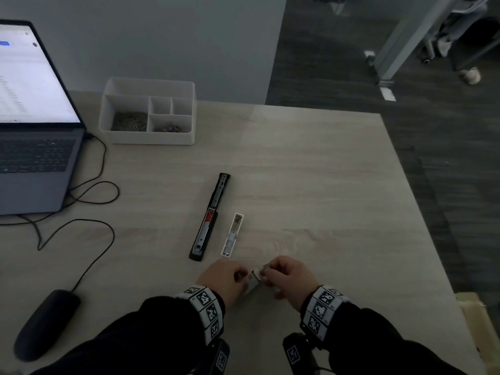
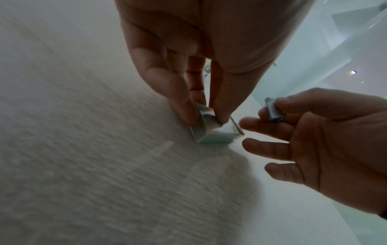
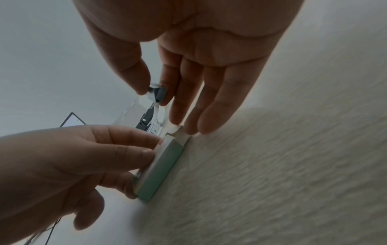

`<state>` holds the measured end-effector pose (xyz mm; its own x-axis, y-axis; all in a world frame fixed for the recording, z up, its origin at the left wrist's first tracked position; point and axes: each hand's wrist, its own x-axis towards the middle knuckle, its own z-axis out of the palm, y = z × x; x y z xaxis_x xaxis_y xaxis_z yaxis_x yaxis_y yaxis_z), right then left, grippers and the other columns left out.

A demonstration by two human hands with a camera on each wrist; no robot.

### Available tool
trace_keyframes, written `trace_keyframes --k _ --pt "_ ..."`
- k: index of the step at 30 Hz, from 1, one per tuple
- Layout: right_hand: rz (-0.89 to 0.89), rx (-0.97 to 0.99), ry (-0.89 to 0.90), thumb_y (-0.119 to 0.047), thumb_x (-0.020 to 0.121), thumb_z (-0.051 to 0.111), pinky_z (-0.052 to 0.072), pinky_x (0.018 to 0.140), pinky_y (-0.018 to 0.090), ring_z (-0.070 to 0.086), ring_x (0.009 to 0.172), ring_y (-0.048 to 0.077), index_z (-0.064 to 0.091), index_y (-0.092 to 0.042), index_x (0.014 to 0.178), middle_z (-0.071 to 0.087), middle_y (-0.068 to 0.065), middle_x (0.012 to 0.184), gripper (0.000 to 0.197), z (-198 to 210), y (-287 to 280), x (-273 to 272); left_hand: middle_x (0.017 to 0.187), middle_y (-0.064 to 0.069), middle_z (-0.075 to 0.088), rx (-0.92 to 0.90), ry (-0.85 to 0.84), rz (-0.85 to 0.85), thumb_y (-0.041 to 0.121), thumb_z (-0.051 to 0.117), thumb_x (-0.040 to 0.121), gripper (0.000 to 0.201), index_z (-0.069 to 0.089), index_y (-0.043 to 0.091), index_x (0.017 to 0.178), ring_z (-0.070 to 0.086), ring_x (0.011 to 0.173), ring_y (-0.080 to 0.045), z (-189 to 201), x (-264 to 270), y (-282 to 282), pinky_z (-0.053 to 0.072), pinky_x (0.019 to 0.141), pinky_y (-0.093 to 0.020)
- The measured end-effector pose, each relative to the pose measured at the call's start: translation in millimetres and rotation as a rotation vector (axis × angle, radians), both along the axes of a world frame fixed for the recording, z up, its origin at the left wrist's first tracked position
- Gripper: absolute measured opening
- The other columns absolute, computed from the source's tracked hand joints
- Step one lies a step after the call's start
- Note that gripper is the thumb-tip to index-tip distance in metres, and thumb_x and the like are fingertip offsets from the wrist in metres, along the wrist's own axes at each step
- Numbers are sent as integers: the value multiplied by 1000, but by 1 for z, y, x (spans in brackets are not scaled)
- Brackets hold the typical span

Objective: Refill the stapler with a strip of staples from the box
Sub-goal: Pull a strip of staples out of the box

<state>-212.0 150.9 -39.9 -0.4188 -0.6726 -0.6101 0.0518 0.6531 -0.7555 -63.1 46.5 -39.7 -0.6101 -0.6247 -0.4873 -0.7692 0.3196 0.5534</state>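
The small staple box [image 1: 252,283] [image 2: 217,132] [image 3: 159,167] rests on the table near the front edge, and my left hand [image 1: 226,277] [image 2: 188,92] [image 3: 73,162] pinches it between thumb and fingers. Just right of it, my right hand [image 1: 286,274] [image 3: 188,74] [image 2: 314,132] pinches a short grey strip of staples [image 1: 266,267] [image 2: 272,110] [image 3: 158,92] between thumb and forefinger, lifted off the box. The black stapler [image 1: 209,217] lies opened flat farther back, its metal channel facing up. A white tray-like part [image 1: 232,235] lies beside the stapler on its right.
A laptop [image 1: 35,117] stands open at the back left, with cables [image 1: 89,201] trailing to a dark mouse [image 1: 44,323]. A white desk organiser [image 1: 148,112] with clips and pins sits at the back. The table's right edge [image 1: 422,212] drops to dark floor.
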Motion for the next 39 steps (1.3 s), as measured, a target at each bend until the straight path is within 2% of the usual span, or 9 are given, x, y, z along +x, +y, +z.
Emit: trace_keyframes --k 7,10,14,18,20,23,26,30,39 --pt "146 8 177 -50 68 66 53 61 36 53 58 8 64 -29 71 62 -7 62 21 -6 3 -1 101 7 68 2 -28 15 35 64 79 25 72 27 102 61 95 -11 -1 -3 -1 43 80 -20" --pt "177 9 258 -46 74 67 47 62 28 52 57 5 64 -30 73 61 -8 61 16 -7 2 -1 103 7 70 8 -43 24 34 65 78 25 73 28 101 62 96 -11 -1 -4 -1 44 81 -21" --pt "234 -8 319 -43 77 64 51 67 29 58 64 8 63 -29 77 65 -7 68 14 -5 3 2 103 8 70 32 -49 32 35 65 79 25 72 30 102 63 94 -10 0 -6 0 45 81 -20" --pt "211 -58 329 -38 81 64 51 68 31 57 65 9 64 -22 80 65 -4 70 16 -2 5 2 103 8 70 63 -48 58 31 65 80 26 71 28 105 63 86 -10 2 -7 1 47 66 -19" --pt "181 -42 300 -39 81 64 49 66 29 54 62 5 64 -24 81 63 -7 67 15 -3 7 1 105 7 71 102 -31 85 30 66 80 28 71 26 108 64 83 -11 1 -8 1 47 60 -19" --pt "179 -26 243 -40 78 64 48 65 28 52 61 5 64 -27 80 63 -6 66 13 -5 9 2 105 4 71 139 -8 113 28 67 80 31 70 24 110 67 89 -14 -1 -11 3 53 67 -25" --pt "120 -27 157 -34 81 67 47 65 30 52 64 8 66 -19 78 65 -1 70 15 -2 6 3 102 5 72 138 -11 128 29 68 80 29 70 25 108 68 90 -15 -4 -13 4 56 71 -28" --pt "14 -27 58 -33 80 67 44 65 28 55 65 9 70 -19 77 76 9 88 14 -2 0 0 100 6 73 65 -35 71 34 65 81 25 69 25 104 67 95 -13 -5 -17 3 50 82 -24" --pt "-293 -88 -265 -9 92 59 53 73 36 67 89 22 59 -14 75 72 9 96 18 7 -11 -11 119 0 67 21 -30 -51 33 55 88 31 55 31 118 61 110 -23 -3 -34 -5 49 94 -35"
